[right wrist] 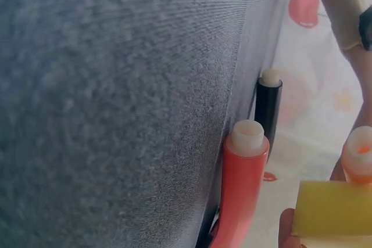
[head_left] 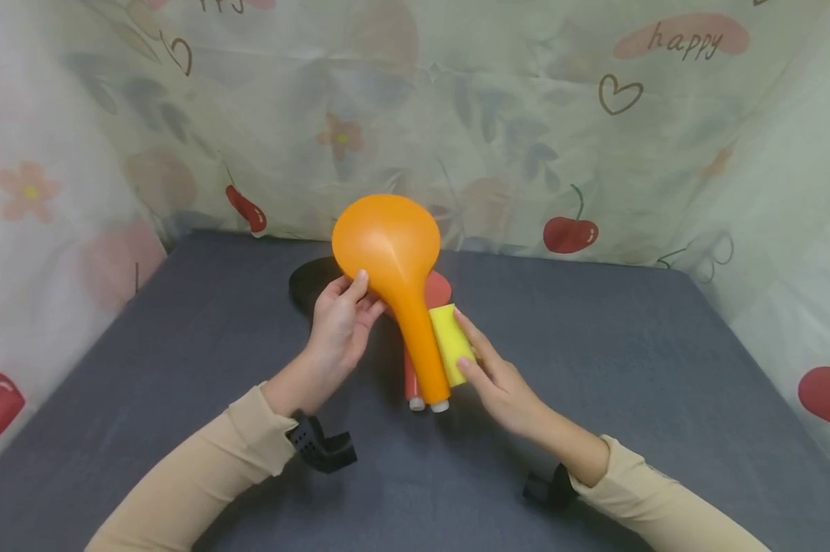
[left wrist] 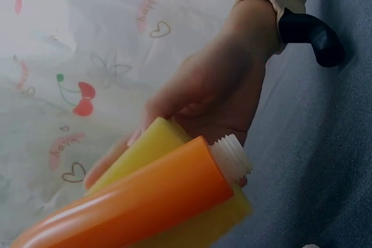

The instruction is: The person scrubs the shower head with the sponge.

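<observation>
An orange shower head (head_left: 386, 244), its round end away from the person, is held up over the table. My left hand (head_left: 340, 322) grips it at the neck below the round head, thumb on the near face. In my right hand (head_left: 506, 389) is a yellow sponge (head_left: 451, 346), pinched between fingers and thumb and laid along the right side of the handle. The left wrist view shows the sponge (left wrist: 226, 222) wrapped behind the orange handle (left wrist: 145, 198), close to its white threaded end (left wrist: 231, 156).
Behind and below the orange one lie a red shower head (right wrist: 239, 187) and a black shower head (head_left: 309, 284) on the dark grey table (head_left: 594, 345). A printed curtain (head_left: 415, 138) surrounds the table's back and sides.
</observation>
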Demonstrator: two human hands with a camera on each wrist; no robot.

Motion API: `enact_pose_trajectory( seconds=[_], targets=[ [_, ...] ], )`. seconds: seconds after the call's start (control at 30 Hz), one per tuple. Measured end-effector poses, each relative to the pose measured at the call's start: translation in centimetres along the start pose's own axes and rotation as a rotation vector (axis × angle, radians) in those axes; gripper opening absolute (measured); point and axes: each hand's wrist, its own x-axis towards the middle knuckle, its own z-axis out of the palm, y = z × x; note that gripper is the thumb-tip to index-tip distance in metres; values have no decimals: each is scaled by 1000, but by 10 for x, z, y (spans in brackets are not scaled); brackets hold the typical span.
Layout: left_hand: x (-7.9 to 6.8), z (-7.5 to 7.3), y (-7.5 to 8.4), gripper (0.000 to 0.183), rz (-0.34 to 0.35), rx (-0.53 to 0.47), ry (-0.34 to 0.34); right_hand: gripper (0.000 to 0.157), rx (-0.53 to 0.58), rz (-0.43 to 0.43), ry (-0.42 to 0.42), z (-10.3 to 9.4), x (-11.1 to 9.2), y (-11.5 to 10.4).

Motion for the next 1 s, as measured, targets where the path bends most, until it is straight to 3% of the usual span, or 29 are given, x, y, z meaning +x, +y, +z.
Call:
enact_pose_trajectory(
  seconds=[0.2,0.4,0.5,0.63,0.8,1.0],
  targets=[
    [0,2,3,34,16,5,-1,56,93,39,-48,-1,1,2],
    [5,-1,8,21,80,-24,12,56,85,57,-87,-3,-4,4],
    [6,-3,9,21,99,-29,20,56,78,32,-66,-4,-6,4],
    [6,-4,10,34,114,-4,23,58,35,-90,19,-4,-10,1],
    [6,-5,11,43,113,13,32,64,-108,-329,148,-2,-14,-1],
    [8,-6,11,43,118,2,60,48,-350,-623,203,1,-16,-1]
  ],
)
